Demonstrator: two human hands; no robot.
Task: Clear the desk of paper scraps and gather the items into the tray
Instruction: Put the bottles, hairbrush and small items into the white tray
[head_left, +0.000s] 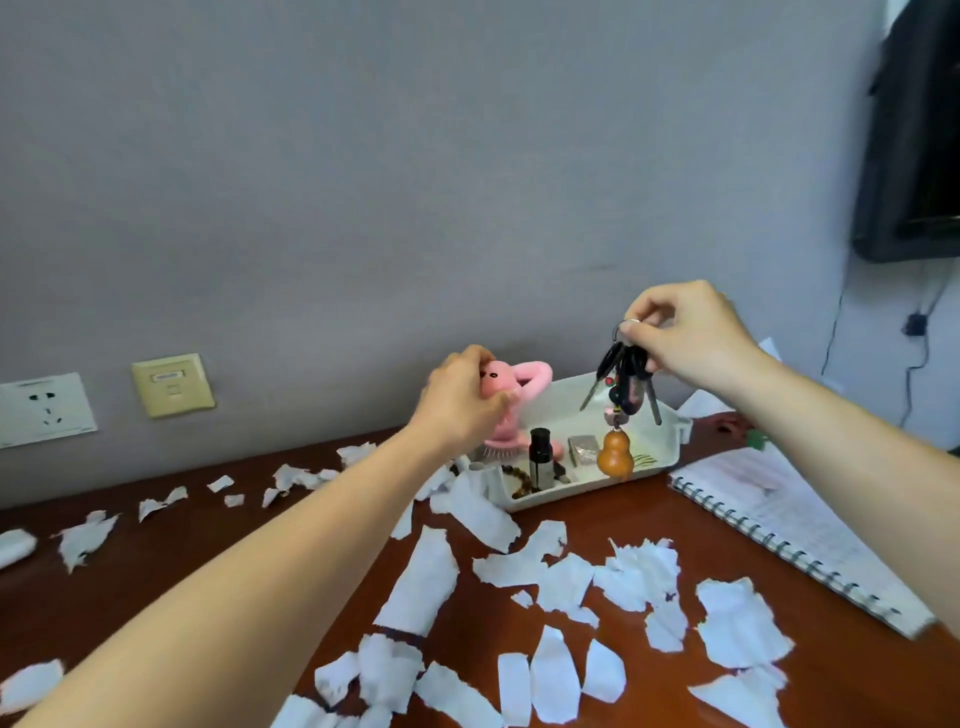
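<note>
Fingers (649, 314) of the right hand (698, 340) are pinching the ring of a key bunch (626, 364), its gourd charm (614, 453) hanging low over the white tray (597, 486); the left hand (457, 405) is curling round the head of a pink toy (522, 376) above the tray's left end.

Both items seem to be going in; lowering the keys until the gourd is resting, then letting go, looks wisest, steering clear of the dark bottle (540, 457) standing near the front wall, which is likely tipping easily.

The tray is sitting close to the wall at the back of the counter (208, 561), a spiral notebook (789, 514) lying just to its right; paper scraps (423, 582) are littering the front, so the free approach is from above.
</note>
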